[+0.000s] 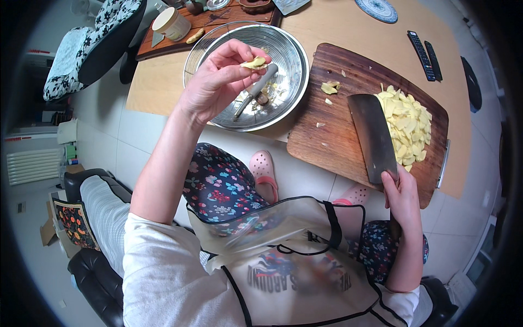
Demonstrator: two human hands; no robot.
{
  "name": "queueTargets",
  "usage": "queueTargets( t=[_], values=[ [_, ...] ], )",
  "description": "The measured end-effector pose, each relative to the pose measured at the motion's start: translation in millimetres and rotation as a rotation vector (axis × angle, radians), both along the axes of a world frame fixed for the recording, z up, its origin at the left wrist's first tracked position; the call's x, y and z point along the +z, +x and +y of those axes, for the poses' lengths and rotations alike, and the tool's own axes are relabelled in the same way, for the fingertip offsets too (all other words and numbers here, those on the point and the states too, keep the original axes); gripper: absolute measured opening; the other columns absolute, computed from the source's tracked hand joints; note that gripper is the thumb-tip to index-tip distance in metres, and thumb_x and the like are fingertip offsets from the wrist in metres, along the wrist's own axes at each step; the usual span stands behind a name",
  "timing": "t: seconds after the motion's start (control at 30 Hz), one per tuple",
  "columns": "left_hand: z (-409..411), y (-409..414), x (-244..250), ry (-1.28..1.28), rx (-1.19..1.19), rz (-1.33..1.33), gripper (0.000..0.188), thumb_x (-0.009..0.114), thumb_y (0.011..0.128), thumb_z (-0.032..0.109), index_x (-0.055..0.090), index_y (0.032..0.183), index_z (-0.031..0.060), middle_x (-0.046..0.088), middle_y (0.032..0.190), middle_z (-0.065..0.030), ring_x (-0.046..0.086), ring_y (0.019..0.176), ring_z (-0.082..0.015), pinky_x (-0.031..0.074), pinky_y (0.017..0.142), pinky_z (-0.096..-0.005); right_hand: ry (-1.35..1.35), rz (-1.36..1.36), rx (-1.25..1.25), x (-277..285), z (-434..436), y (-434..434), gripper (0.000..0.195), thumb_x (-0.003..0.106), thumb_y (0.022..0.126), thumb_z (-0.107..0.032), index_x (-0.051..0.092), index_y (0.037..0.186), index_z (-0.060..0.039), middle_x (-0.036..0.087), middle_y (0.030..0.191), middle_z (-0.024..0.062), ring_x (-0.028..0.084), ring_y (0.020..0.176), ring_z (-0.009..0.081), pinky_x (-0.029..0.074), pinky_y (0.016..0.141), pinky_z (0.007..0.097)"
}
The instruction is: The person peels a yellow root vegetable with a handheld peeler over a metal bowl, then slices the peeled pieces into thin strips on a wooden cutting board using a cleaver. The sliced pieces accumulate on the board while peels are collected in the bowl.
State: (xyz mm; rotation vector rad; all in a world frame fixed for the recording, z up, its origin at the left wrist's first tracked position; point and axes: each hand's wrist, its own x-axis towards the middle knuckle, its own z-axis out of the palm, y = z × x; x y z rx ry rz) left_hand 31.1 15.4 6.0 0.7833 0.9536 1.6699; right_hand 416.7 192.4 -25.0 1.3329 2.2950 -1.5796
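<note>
My left hand (pixel 226 75) pinches a small pale yellow piece of ginger (pixel 255 63) between thumb and fingers, above a steel bowl (pixel 300 77). Inside the bowl lie a grey-handled peeler or knife (pixel 257 88) and scraps of peel. My right hand (pixel 402 194) grips the handle end of a cleaver (pixel 369 135), whose broad dark blade rests on a wooden cutting board (pixel 331 135). Along the blade's right side is a heap of sliced ginger (pixel 406 126). A few small ginger pieces (pixel 330 87) lie on the board left of the blade.
A wooden tray (pixel 220 18) at the back left carries a lidded tub (pixel 171 24) and a ginger piece (pixel 195 36). Two remote controls (pixel 425 57) and a blue-patterned plate (pixel 376 9) are on the table (pixel 327 24). A floral chair (pixel 94 53) stands left.
</note>
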Motion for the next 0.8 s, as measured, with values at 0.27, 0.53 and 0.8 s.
queueTargets(
  t=[0.27, 0.53, 0.8],
  values=[
    [-2.8, 2.9, 0.8, -0.011, -0.043, -0.142, 0.014, 0.066, 0.095, 0.001, 0.06, 0.106, 0.0047, 0.067, 0.114, -0.0146, 0.069, 0.099, -0.0202, 0.059, 0.089, -0.0299, 0.008, 0.043, -0.043, 3.7, -0.2, 5.6, 0.023, 0.059, 0.102, -0.013, 0.062, 0.117, 0.0037, 0.062, 0.071, 0.0051, 0.051, 0.047, 0.0089, 0.042, 0.044, 0.0283],
    [49.4, 88.5, 0.3, -0.109, 0.075, 0.046, 0.017, 0.063, 0.096, -0.001, 0.054, 0.11, 0.0052, 0.064, 0.094, -0.0111, 0.065, 0.075, -0.0195, 0.054, 0.066, -0.027, 0.16, 0.255, -0.125, -4.0, 2.7, 7.0, 0.026, 0.061, 0.1, -0.014, 0.065, 0.119, 0.0029, 0.068, 0.077, 0.0081, 0.057, 0.056, 0.0101, 0.045, 0.053, 0.0279],
    [74.9, 129.4, -23.0, -0.015, 0.175, -0.214, 0.015, 0.067, 0.097, 0.006, 0.059, 0.11, 0.0047, 0.064, 0.096, -0.0112, 0.064, 0.084, -0.0197, 0.053, 0.076, -0.0292, 0.221, 0.278, -0.129, 9.8, -0.1, -5.5, 0.027, 0.061, 0.099, -0.014, 0.064, 0.117, 0.0058, 0.074, 0.089, 0.0209, 0.074, 0.08, 0.03, 0.055, 0.069, 0.0353]
  ],
)
